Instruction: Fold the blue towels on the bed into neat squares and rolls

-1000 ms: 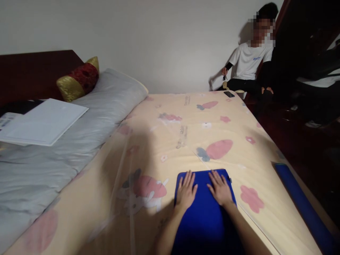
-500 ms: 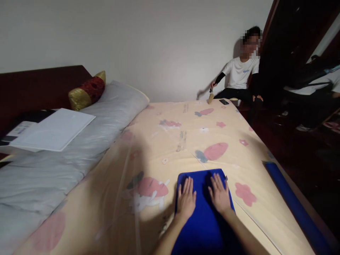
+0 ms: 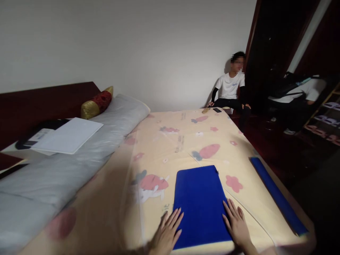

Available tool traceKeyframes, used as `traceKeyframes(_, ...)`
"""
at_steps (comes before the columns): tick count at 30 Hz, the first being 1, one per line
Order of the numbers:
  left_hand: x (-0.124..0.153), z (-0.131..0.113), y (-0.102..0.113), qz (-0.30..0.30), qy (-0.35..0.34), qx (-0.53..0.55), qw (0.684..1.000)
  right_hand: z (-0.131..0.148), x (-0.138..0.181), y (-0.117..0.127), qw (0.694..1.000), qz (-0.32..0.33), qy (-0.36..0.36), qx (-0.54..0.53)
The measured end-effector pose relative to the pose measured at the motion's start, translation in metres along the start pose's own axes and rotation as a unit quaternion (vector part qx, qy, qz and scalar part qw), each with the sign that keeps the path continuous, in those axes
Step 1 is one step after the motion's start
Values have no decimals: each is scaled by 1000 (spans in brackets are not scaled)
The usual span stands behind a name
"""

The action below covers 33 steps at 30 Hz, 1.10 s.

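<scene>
A flat blue folded cloth (image 3: 199, 204) lies on the near end of a bed covered with a cream sheet (image 3: 170, 148) printed with pink shapes. My left hand (image 3: 166, 232) rests open at the cloth's near left corner, fingers stretched flat. At the cloth's near right edge my right hand (image 3: 237, 225) is open too, its fingers spread on the sheet. Neither hand holds anything.
A grey quilt (image 3: 69, 166) with a white board (image 3: 69, 135) on it lies along the left. A red and gold bolster (image 3: 96, 103) sits by the headboard. A blue strip (image 3: 275, 193) runs along the bed's right edge. A person in a white shirt (image 3: 230, 92) sits at the far corner, a phone (image 3: 217, 110) beside them.
Both hands have slid back from the top of the blue cloth to its near corners and moved apart. The camera has pulled back and tilted up.
</scene>
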<state>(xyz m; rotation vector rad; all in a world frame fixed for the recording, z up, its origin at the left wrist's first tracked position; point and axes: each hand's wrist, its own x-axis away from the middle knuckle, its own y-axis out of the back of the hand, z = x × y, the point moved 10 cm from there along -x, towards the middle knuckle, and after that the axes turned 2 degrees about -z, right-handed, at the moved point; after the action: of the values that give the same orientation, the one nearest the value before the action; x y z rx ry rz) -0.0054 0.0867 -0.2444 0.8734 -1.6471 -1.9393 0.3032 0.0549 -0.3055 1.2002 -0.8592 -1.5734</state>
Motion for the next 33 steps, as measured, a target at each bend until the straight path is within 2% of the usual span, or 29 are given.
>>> traceKeyframes(3, -6, -21, 6, -5, 16, 8, 1000, 29, 4, 6, 999, -24, -21, -8)
traceKeyframes(7, -29, -79, 3, 6, -19, 66, 998, 118, 16, -9, 993, 27, 101, -59)
traceKeyframes(9, -35, -98, -4, 24, -44, 90, 995, 142, 25, -17, 984, 56, 150, -75)
traceKeyframes(10, -34, -103, -8, 37, -57, 99, 993, 144, 29, -18, 982, 63, 162, -78)
traceKeyframes(13, -17, -96, -17, 80, -96, 109, 986, 115, 38, -10, 982, 61, 160, -75)
traceKeyframes(17, 22, -58, -14, 129, -110, 104, 980, 49, 53, 7, 989, 56, 117, -75)
traceKeyframes(20, 44, -36, -5, 150, -107, 102, 978, 16, 64, 10, 989, 69, 92, -88)
traceKeyframes(25, 56, -32, -1, 128, -101, 72, 984, -5, 71, 9, 992, 72, 68, -84)
traceKeyframes(30, 51, -33, -18, 103, -26, 30, 994, -10, 67, 27, 997, 26, 52, -46)
traceKeyframes(33, 46, -29, -22, 110, 12, 49, 993, -10, 63, 34, 997, 22, 41, -53)
